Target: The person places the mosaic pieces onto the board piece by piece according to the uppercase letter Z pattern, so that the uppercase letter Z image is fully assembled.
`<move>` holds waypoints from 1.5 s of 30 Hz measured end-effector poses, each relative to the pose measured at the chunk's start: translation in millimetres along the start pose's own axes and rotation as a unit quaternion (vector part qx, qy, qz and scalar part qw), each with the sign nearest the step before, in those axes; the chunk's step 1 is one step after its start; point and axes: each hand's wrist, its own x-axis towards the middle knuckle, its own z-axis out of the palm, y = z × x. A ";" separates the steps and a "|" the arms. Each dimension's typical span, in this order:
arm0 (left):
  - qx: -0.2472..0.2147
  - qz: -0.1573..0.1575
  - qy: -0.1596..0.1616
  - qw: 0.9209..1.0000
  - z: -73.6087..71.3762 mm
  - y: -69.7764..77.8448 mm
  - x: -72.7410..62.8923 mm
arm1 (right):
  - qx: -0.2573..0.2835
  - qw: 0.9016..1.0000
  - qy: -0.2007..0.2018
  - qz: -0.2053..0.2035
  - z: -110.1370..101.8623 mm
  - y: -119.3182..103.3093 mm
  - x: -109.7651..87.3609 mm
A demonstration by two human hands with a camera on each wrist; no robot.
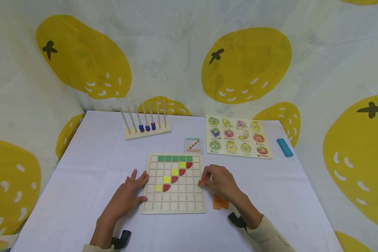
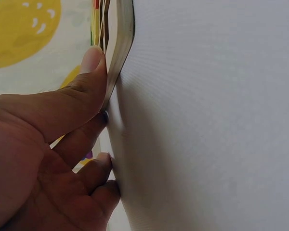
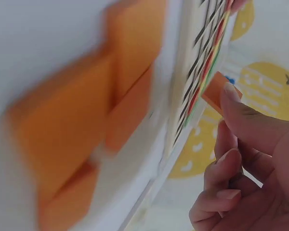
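A wooden grid board (image 1: 173, 207) lies on the white table, with a row of green square tiles (image 1: 175, 158) near its top. Yellow square tiles (image 1: 166, 180) and red quarter-round tiles (image 1: 174, 179) form a diagonal across it. My left hand (image 1: 126, 194) touches the board's left edge, thumb and fingers spread; the left wrist view shows the thumb (image 2: 84, 91) against that edge. Between thumb and finger, my right hand (image 1: 219, 180) pinches an orange square tile (image 3: 216, 93) above the board's right edge. More orange tiles (image 1: 217, 204) lie on the table below that hand.
Behind the board lies a small pattern card (image 1: 193, 146). A wooden peg stand (image 1: 148, 133) with blue beads is at the back left. To the back right are a fruit puzzle board (image 1: 238, 136) and a teal block (image 1: 285, 147). Patterned cloth (image 1: 173, 70) hangs behind the table.
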 end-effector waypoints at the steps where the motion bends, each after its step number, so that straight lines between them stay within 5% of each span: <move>1: 0.001 0.001 0.001 1.000 -0.2 -0.1 0.0 | 0.007 1.000 -0.003 -0.009 2.2 -4.0 0.7; 13: -0.001 0.009 0.004 1.000 -1.4 -0.5 1.7 | 0.034 0.991 -0.090 -0.091 43.8 -63.1 12.8; 24: -0.008 0.026 0.009 1.000 -0.6 -3.1 1.2 | -0.033 0.986 -0.105 -0.127 72.2 -102.5 27.4; 30: -0.008 0.034 0.013 0.999 -0.1 -4.6 1.3 | -0.082 0.982 -0.098 -0.138 82.0 -108.1 31.1; 45: -0.004 0.023 0.007 1.000 0.9 -4.6 1.4 | -0.086 0.978 -0.099 -0.162 86.8 -111.3 37.4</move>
